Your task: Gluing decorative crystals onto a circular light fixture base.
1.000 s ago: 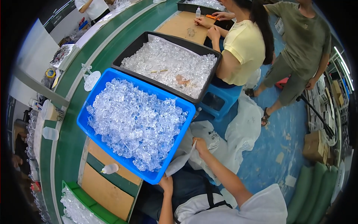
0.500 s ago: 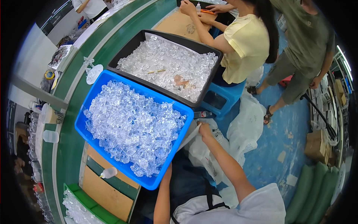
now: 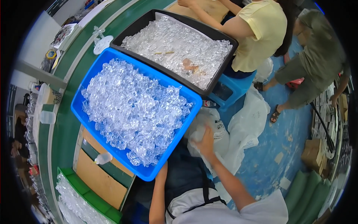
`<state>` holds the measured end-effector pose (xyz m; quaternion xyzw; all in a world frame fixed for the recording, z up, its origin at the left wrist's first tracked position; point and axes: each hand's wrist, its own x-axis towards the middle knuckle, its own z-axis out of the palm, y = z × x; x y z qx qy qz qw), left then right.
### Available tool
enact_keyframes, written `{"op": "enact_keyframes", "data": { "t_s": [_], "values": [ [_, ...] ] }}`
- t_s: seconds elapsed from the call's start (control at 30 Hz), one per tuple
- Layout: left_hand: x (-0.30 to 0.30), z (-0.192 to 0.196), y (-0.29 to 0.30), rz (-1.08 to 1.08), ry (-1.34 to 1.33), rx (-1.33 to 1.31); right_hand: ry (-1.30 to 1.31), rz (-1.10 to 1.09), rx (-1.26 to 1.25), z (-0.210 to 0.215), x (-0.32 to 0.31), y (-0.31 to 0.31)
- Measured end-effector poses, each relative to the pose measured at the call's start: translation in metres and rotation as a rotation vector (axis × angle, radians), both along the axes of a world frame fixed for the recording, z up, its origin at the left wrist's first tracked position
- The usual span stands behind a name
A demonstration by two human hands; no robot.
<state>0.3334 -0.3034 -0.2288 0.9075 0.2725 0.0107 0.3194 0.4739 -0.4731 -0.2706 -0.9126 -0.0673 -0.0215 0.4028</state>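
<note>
Blue tray (clock centre) [image 3: 178,134]: on the worktop [image 3: 65,127]; heaped with clear plastic pieces [image 3: 130,108]; filling appears done.
Black tray [image 3: 222,68]: 1 o'clock; clear pieces, one brown scrap [image 3: 189,65].
Green crate [image 3: 89,196]: 7 o'clock; clear pieces.
Translucent plastic bag [image 3: 222,142]: 4 o'clock, slack; anything left inside cannot be told.
Right hand [image 3: 205,143]: at bag, fingers spread, gripping nothing.
Left hand [image 3: 162,170]: 5 o'clock, tray-hidden; grip cannot be told.
</note>
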Motion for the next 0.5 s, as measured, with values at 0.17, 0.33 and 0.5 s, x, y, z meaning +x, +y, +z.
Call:
{"op": "enact_keyframes", "data": {
  "t_s": [0.17,0.33,0.5],
  "values": [
    [-0.024,0.031,-0.038,0.045,-0.163,-0.021,0.459,0.108,-0.385,-0.065,-0.059,-0.046],
    [-0.1,0.039,-0.019,0.268,-0.341,-0.154,0.179,0.359,-0.552,-0.032,-0.057,-0.086],
    [-0.142,0.042,-0.004,0.452,-0.407,-0.126,0.022,0.559,-0.554,0.024,-0.065,-0.131]
  ]
}}
